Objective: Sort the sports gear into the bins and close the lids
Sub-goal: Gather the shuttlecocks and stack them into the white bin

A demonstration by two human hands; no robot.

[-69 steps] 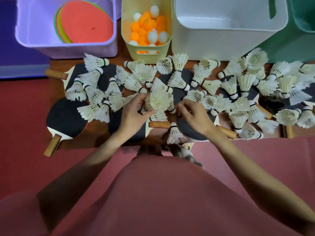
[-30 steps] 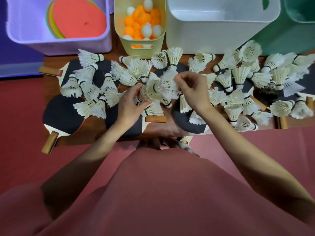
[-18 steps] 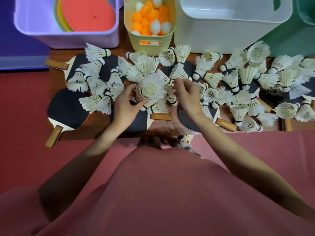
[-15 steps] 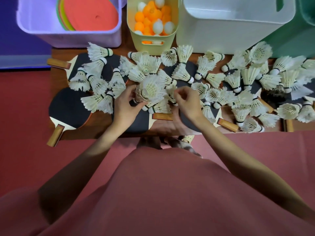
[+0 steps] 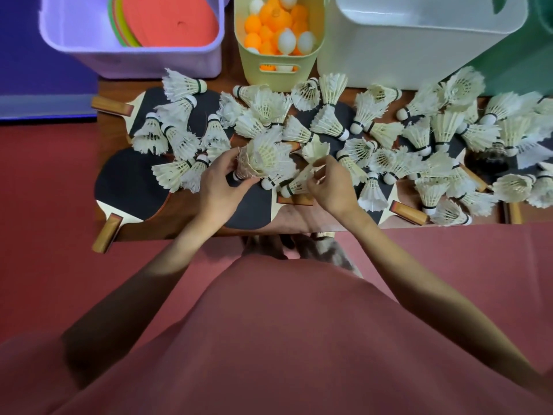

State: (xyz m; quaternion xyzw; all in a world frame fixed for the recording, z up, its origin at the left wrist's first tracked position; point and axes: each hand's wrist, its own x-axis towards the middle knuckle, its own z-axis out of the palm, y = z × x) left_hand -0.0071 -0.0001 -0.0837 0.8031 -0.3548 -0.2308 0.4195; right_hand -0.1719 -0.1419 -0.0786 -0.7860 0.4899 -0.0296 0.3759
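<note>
While the left hand [image 5: 220,182] still grips its shuttlecock stack [image 5: 263,158], the right hand [image 5: 330,187] now pinches another shuttlecock [image 5: 299,182] just beside the stack.

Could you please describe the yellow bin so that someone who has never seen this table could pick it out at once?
Look along the far edge of the wooden table, where four bins stand in a row. The yellow bin is second from the left, between the lilac bin and the big white bin. It is the narrowest, and the only one holding orange and white ping-pong balls.
</note>
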